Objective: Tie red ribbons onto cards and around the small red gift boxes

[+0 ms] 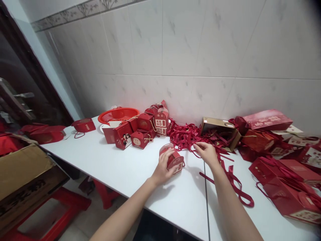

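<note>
My left hand (164, 167) is wrapped around a small red gift box (176, 159) that stands on the white table. The box has a rounded top and pale printed characters on its front. To its right, my right hand (207, 153) is closed in a pinch at the near edge of a heap of dark red ribbon (187, 134). A strand of ribbon shows at its fingertips; where that strand runs is partly hidden. Another loose ribbon (235, 187) lies curled beside my right forearm.
Several finished-looking red boxes (144, 125) cluster near an orange-red plastic basket (118, 114) by the wall. More red boxes (288, 187) pile up at the right, beside an open cardboard box (218, 125). At the left, a large carton (27, 180) sits on a red stool (62, 207).
</note>
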### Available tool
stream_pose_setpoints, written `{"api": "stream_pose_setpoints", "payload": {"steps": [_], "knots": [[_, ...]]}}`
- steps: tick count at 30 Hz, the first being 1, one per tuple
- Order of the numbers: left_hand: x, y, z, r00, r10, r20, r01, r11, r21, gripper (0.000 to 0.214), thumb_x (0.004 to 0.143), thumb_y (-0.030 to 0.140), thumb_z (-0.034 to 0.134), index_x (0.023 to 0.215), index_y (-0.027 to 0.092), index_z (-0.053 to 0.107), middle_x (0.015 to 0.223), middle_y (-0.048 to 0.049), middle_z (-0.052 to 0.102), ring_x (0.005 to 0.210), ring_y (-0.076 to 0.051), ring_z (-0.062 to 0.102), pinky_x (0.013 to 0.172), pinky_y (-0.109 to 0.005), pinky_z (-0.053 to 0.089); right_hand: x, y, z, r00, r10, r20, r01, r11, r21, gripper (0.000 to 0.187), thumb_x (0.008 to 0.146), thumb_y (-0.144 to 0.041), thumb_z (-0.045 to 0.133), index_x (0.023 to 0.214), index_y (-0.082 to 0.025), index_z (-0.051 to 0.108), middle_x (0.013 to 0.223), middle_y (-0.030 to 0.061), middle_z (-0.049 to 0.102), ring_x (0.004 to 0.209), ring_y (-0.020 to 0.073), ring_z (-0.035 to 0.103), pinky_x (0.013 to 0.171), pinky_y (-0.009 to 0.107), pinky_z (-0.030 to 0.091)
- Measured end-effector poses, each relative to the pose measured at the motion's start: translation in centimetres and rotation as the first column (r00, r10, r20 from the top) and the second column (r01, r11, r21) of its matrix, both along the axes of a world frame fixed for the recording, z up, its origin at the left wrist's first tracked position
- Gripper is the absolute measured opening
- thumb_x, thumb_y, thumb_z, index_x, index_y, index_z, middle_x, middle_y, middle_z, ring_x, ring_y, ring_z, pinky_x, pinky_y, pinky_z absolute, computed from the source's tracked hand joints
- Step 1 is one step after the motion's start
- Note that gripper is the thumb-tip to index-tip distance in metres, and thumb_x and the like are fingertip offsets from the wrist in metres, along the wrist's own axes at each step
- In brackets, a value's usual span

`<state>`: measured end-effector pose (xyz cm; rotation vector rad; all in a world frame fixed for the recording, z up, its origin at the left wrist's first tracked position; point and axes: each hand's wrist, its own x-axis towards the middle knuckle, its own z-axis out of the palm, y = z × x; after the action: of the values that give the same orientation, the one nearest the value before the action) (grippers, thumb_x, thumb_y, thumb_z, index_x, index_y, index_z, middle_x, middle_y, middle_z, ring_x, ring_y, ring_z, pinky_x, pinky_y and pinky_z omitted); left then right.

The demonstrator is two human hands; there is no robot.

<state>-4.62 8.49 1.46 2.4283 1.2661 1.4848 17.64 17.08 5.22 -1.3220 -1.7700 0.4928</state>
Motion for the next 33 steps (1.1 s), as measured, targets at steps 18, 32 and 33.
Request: {"api": "stream_pose_setpoints", "payload": {"steps": [18,32,33], "knots": [[2.2,-6.5,8.5,0.746,-0.029,0.666,0.584,0.510,-0.632,0.047,0.064,0.053,0.078,0.066,0.017,0.047,0.054,0.0076,0.044,0.045,-0.004,0.035,0.041,-0.018,0.025,1.1,-10.0,7.8,0.817,0.560,0.136,-0.550,0.828,-0.107,0.030,0.085,-0.045,0.060,0.068,-0.020,0.059,0.063,-0.0006,0.054,0.058,0.0127,0.046,0.053,0.024,0.034],[-1.8,-6.4,10.0,0.786,-0.062,0.616,0.528,0.586,-0.615,0.040,0.075,0.047,0.071,0.061,0.016,0.050,0.048,0.0066,0.043,0.045,-0.005,0.034,0.044,-0.019,0.024,3.8,-9.2,7.4,0.777,0.630,0.003,-0.605,0.748,-0.274,0.046,0.089,-0.048,0.054,0.057,-0.020,0.038,0.056,-0.0042,0.034,0.053,0.0104,0.031,0.049,0.024,0.027],[-2.2,-6.3,10.0,0.789,-0.056,0.611,0.515,0.601,-0.610,0.039,0.076,0.046,0.071,0.061,0.016,0.050,0.048,0.0075,0.040,0.045,-0.005,0.031,0.044,-0.019,0.023,4.1,-9.1,7.5,0.767,0.641,-0.028,-0.620,0.729,-0.290,0.045,0.089,-0.049,0.054,0.057,-0.020,0.041,0.056,-0.0039,0.035,0.052,0.0104,0.033,0.048,0.024,0.029]]}}
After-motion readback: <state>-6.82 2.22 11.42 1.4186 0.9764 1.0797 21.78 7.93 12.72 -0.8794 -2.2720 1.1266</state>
